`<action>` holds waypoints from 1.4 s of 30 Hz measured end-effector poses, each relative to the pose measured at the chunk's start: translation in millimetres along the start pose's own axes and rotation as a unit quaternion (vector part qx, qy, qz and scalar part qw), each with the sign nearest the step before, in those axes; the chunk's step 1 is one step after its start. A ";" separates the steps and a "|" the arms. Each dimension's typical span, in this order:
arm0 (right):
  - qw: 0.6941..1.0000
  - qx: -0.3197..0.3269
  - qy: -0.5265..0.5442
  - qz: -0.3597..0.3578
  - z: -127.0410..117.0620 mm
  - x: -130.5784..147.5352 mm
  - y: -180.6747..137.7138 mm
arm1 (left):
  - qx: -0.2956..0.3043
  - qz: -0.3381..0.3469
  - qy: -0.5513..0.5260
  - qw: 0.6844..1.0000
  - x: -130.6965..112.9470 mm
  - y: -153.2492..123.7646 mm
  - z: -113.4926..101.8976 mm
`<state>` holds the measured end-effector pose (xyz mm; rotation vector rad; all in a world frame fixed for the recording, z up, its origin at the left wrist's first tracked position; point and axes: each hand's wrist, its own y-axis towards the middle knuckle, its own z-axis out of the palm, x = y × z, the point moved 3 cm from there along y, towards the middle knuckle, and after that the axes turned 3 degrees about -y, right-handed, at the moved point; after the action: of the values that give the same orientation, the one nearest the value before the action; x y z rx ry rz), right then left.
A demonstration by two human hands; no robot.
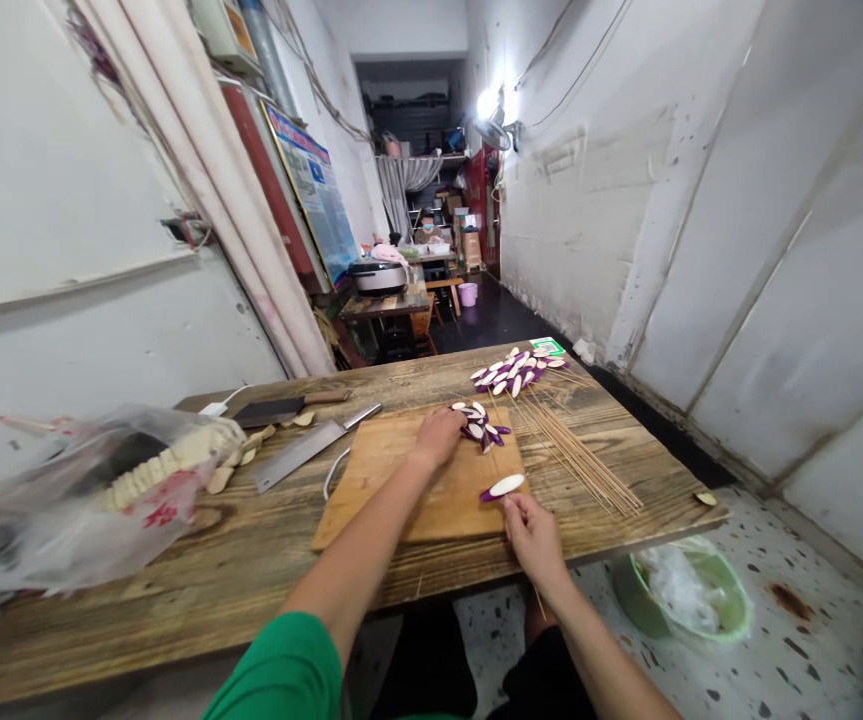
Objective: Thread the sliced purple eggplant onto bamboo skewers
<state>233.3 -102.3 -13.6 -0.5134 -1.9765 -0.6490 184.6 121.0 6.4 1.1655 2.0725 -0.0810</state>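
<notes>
My right hand (534,537) is closed on a thin wooden skewer (540,602) at the front right of the cutting board (386,480). An eggplant slice (507,487), pale with purple skin, is on the skewer just above my fingers. My left hand (438,437) reaches across the board, fingers curled at the left edge of a small pile of eggplant slices (485,430). Its fingertips seem pinched on a slice there, partly hidden. Behind the board lies a heap of skewered eggplant slices (515,373). Loose bamboo skewers (588,460) lie right of the board.
Left of the board lie a cleaver (303,452) and a dark-bladed knife (270,412). A plastic bag (101,530) with pale slices covers the table's left side. A green bin (641,600) stands on the floor at right. Far back, a person (428,230) sits at another table.
</notes>
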 end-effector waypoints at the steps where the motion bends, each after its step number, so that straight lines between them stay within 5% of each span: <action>1: 1.000 0.001 0.002 -0.001 -0.3 0.0 -0.1 | 0.008 0.008 -0.004 1.000 0.0 -1.0 -2.2; 5: 1.000 0.000 0.002 -0.004 -2.0 0.1 -3.2 | -0.043 0.006 -0.126 0.991 -3.9 -20.3 -14.2; 8: 1.000 0.017 -0.008 -0.011 -1.7 3.9 -8.8 | -0.121 -0.098 -0.295 0.943 -4.2 -47.3 -17.8; 12: 0.997 0.060 -0.024 -0.036 2.8 16.0 -18.0 | -0.093 -0.272 -0.515 0.808 -3.6 -82.4 -9.9; 15: 0.994 0.086 -0.043 -0.060 7.9 26.0 -24.3 | -0.068 -0.327 -0.636 0.696 -2.8 -96.9 -9.1; 17: 0.991 0.101 -0.058 -0.065 11.4 30.2 -28.0 | -0.066 -0.338 -0.671 0.656 -0.1 -100.9 -10.9; 24: 0.987 0.130 -0.072 -0.060 18.4 30.7 -33.9 | -0.104 -0.347 -0.671 0.647 9.9 -103.9 -15.1; 42: 0.986 0.142 -0.079 -0.044 19.7 26.4 -33.6 | -0.059 -0.375 -0.686 0.621 6.7 -105.5 -9.5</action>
<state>188.2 -113.4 -5.7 -0.3112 -2.2067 -0.3792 97.1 67.8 -21.3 -0.1375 0.9000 -0.9071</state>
